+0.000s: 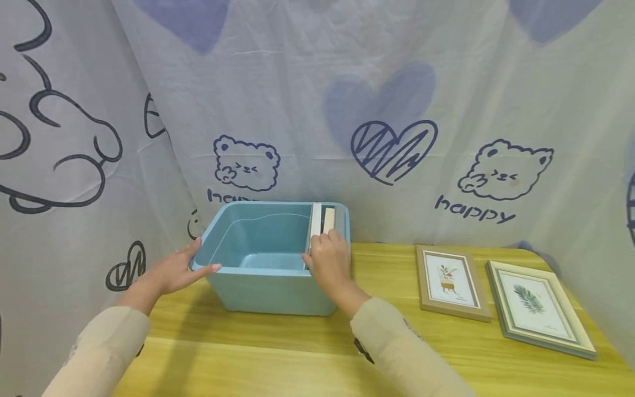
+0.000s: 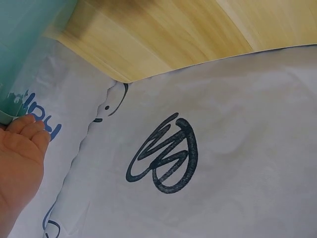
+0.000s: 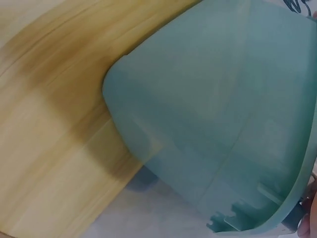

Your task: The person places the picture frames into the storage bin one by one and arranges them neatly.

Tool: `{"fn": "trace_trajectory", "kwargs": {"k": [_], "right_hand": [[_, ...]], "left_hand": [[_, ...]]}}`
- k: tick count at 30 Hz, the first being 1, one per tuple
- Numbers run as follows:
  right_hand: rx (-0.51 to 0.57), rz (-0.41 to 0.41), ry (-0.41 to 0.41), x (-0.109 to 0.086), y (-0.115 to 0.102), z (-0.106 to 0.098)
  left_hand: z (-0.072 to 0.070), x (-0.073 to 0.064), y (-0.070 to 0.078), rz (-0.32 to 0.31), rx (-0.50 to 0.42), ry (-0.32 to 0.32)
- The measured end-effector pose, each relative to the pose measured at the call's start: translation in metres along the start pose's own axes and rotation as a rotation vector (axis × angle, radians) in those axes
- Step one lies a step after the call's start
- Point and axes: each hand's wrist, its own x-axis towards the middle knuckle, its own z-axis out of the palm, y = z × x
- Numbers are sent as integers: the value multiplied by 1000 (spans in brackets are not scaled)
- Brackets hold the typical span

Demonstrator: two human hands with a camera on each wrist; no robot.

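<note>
A blue-green plastic bin [image 1: 270,292] stands on the table near the back curtain. My left hand [image 1: 171,270] rests at its front left corner, thumb stretched along the front rim and fingers reaching the left rim. In the left wrist view, those fingers [image 2: 29,131] touch the rim from outside. Upright along the bin's right side stand picture frames, with a white edge [image 1: 316,218], a cream edge [image 1: 329,218] and a grey edge [image 1: 339,218] showing. My right hand [image 1: 329,259] grips the white-edged one from the front, its thumb on the left; the frames' lower parts are hidden.
Two framed pictures lie flat on the wooden table to the right: a brown frame [image 1: 453,282] with a potted plant print and a cream frame [image 1: 541,306] with a green leaf. A patterned curtain [image 1: 297,110] hangs behind and at the left.
</note>
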Motion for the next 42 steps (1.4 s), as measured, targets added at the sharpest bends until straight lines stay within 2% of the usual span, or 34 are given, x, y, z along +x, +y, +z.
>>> {"fn": "trace_trajectory", "kwargs": {"k": [11, 19, 22, 28, 30, 36, 42], "right_hand": [[-78, -20, -51, 0, 1, -5], [-67, -47, -31, -2, 4, -6], [-16, -53, -11, -3, 7, -9], [255, -51, 130, -2, 19, -20], [307, -58, 170, -1, 25, -24], [372, -79, 226, -3, 51, -32], [336, -70, 227, -15, 79, -28]], "left_hand": [[-2, 2, 5, 1, 0, -13], [-1, 4, 3, 15, 19, 2], [-2, 3, 3, 21, 23, 6], [-4, 3, 0, 36, 71, 18], [-3, 3, 0, 42, 85, 21], [-3, 3, 1, 53, 98, 29], [-5, 3, 2, 48, 86, 25]]}}
